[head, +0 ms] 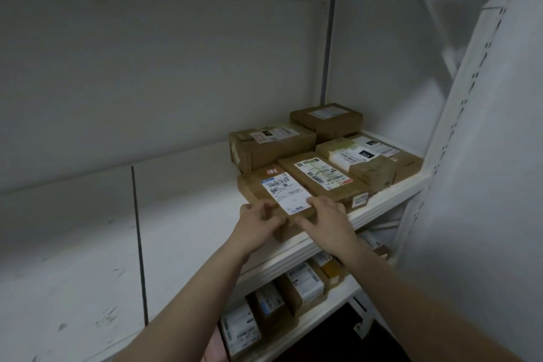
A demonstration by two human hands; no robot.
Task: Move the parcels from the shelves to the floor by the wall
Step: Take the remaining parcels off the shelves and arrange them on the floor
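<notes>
Cardboard first: the front parcel [266, 189], flat and brown with a white shipping label, lies at the near edge of the white shelf [191, 214], toward the shelf's right end. Both your hands are on its near side. Your left hand [254, 222] grips the near-left corner, its fingers [263, 206] curled over the top face. Your right hand [327, 219] holds the near-right corner, with the fingers [318, 201] bent onto the label's edge and the thumb stretched along the front face, so the edge is pinched between them. Whether the parcel is lifted off the shelf you cannot tell.

Touching it at 3 o'clock lies a long parcel [323, 179], also flat, with a barcode label. At 12 o'clock, just behind, stands a taller taped box [270, 145]. At 2 o'clock sits a box with a black tag [360, 161], and beyond that, at 1 o'clock against the back corner, a small box [326, 119].

At 5 o'clock, under your right forearm, the lower shelf [329, 307] carries more labelled parcels [299, 285] in a row. A perforated white upright [458, 126] rises at 3 o'clock, well apart from the parcel you hold.
</notes>
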